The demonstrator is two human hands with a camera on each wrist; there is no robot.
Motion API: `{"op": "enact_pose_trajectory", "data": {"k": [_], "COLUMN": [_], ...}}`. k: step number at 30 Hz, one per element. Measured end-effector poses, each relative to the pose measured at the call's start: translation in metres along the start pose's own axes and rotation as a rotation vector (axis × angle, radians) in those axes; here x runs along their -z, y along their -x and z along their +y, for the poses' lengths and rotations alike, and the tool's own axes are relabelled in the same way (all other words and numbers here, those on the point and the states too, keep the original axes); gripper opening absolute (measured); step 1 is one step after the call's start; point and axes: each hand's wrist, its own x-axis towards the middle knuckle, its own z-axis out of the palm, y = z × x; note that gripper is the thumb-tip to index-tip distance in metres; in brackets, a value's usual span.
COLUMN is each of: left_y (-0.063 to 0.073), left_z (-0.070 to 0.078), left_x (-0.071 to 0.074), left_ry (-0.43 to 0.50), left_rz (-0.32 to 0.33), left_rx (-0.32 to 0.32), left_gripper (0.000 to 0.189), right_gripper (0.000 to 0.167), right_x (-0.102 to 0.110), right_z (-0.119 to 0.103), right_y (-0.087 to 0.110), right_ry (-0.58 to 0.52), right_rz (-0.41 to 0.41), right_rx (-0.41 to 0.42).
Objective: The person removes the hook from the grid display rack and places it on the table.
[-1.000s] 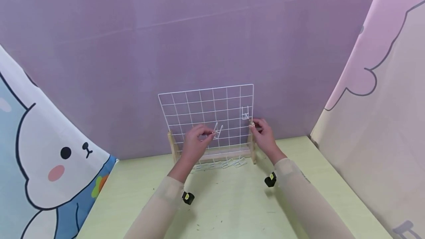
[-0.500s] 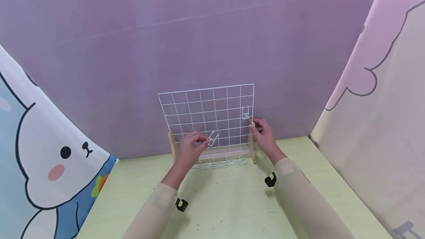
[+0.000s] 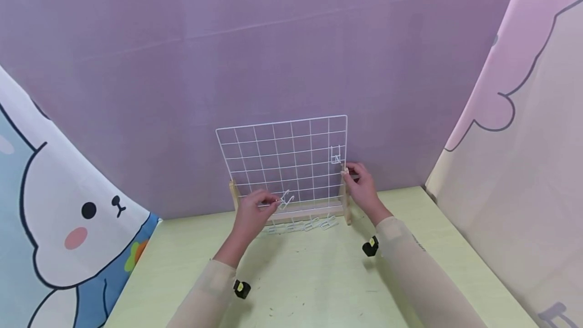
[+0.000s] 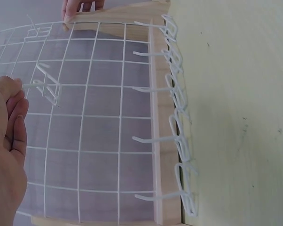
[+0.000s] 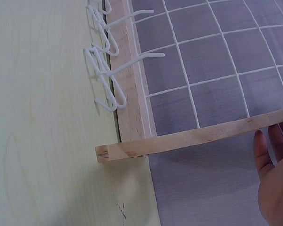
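A white wire hook (image 3: 286, 200) is pinched between the thumb and fingers of my left hand (image 3: 252, 212), in front of the lower part of a white wire grid panel (image 3: 282, 122). The left wrist view shows this hook (image 4: 47, 89) with its bent wire frame facing the grid. My right hand (image 3: 363, 190) holds the upper end of the stand's right wooden post (image 3: 347, 209). In the right wrist view, its fingertips (image 5: 260, 141) meet that wooden post (image 5: 188, 138). A second white hook (image 3: 335, 157) hangs on the grid near its right edge.
Several white hooks (image 4: 179, 136) lie in a row along the stand's wooden base bar (image 4: 167, 165), their prongs pointing over it towards the grid. A purple backdrop (image 3: 273, 54) rises behind. The stand is on a pale yellow-green table (image 3: 309, 272) with small dark specks.
My left hand has drawn down and to the left with the hook, from mid-grid to the grid's lower part. My right hand has stayed on the post.
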Motion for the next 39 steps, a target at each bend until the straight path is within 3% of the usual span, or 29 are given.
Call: {"op": "enact_pose_trajectory", "data": {"k": [5, 9, 34, 39], "left_y": [0.008, 0.014, 0.041, 0.045], "left_z": [-0.007, -0.014, -0.046, -0.050], "left_x": [0.003, 0.004, 0.014, 0.013], "left_ry": [-0.012, -0.032, -0.078, -0.085], "left_rz": [-0.034, -0.055, -0.179, -0.189], "left_rx": [0.048, 0.082, 0.177, 0.187], "left_gripper": [0.013, 0.013, 0.013, 0.011], "right_gripper": [0.026, 0.027, 0.026, 0.026], "right_x": [0.002, 0.004, 0.004, 0.001], "right_z": [-0.028, -0.037, -0.036, -0.019], "right_y": [0.007, 0.010, 0.009, 0.004], "right_ry": [-0.024, -0.019, -0.014, -0.006], "right_rz": [-0.011, -0.014, -0.017, -0.014], "right_rx": [0.002, 0.005, 0.003, 0.000]}}
